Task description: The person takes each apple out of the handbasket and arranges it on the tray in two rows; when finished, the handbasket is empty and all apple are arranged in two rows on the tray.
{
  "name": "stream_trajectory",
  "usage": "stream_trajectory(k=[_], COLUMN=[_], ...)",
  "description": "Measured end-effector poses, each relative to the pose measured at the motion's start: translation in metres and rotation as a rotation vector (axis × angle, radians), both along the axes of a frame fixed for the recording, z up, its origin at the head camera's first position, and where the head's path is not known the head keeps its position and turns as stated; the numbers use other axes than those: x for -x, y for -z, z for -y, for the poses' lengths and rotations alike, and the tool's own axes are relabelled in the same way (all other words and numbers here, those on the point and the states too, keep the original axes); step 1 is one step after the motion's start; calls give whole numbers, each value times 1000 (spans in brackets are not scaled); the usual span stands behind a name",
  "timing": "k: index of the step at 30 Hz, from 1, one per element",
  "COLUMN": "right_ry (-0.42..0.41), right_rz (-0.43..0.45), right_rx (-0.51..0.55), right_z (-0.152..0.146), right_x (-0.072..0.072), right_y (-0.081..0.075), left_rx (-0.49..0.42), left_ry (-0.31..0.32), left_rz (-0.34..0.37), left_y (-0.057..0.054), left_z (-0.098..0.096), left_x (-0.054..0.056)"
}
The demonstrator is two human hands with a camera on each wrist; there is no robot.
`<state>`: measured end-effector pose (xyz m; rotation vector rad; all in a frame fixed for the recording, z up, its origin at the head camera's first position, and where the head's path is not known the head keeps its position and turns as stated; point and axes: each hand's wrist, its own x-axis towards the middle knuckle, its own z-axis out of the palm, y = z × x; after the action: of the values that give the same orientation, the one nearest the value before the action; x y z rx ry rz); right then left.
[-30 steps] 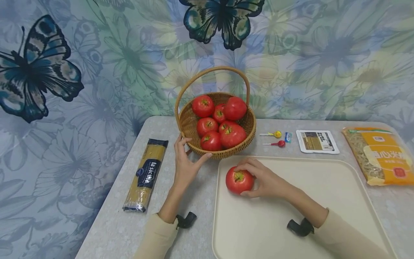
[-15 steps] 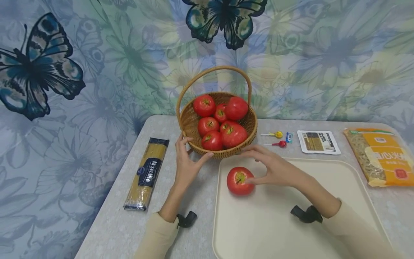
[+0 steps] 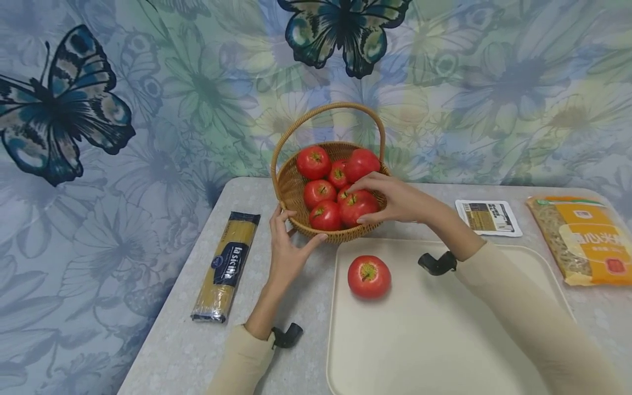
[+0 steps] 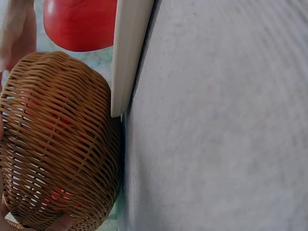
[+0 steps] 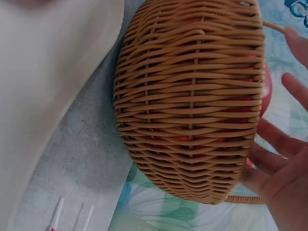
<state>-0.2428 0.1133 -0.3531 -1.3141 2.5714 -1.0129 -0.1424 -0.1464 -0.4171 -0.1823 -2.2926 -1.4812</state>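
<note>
A wicker basket (image 3: 340,236) with a tall handle holds several red apples (image 3: 326,215). My left hand (image 3: 286,258) holds the basket's lower left side, thumb along its front and fingers near the handle's base; fingertips (image 4: 60,224) show against the weave in the left wrist view. My right hand (image 3: 395,200) reaches over the right rim, curved loosely about the front right apple (image 3: 356,208). In the right wrist view its fingers (image 5: 296,89) look spread above and behind the rim. One apple (image 3: 369,277) stands on the cream tray (image 3: 419,351).
A pack of spaghetti (image 3: 225,266) lies left of the basket. At the back right are a flat white package (image 3: 489,218) and an orange food bag (image 3: 587,241). Lollipop sticks (image 5: 57,211) show in the right wrist view. A patterned cloth (image 3: 197,99) hangs behind the table.
My right hand has let go of the apple on the tray and moved up and left over the apples in the basket. The left hand has kept its hold on the basket.
</note>
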Motion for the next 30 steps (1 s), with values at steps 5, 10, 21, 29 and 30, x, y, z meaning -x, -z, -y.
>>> stream_trajectory(k=[5,10,21,29,30], right_ry=[3,-22,-31,67,79], right_rz=[69,90,34,23,33], right_rx=[-81,-81,14,160,178], right_z=[3,5,5,-5,-8], right_x=[7,9,10,-1,-3], right_y=[3,4,9,1,-2], left_rx=[-2,-1,0,0,-2], left_ry=[13,19,5,-2,-1], left_rz=[-19,-20,4,4,1], left_y=[-2,-3,-1,0,0], left_z=[-2,-2,-2,0,0], left_x=[0,1,1,-1,-1])
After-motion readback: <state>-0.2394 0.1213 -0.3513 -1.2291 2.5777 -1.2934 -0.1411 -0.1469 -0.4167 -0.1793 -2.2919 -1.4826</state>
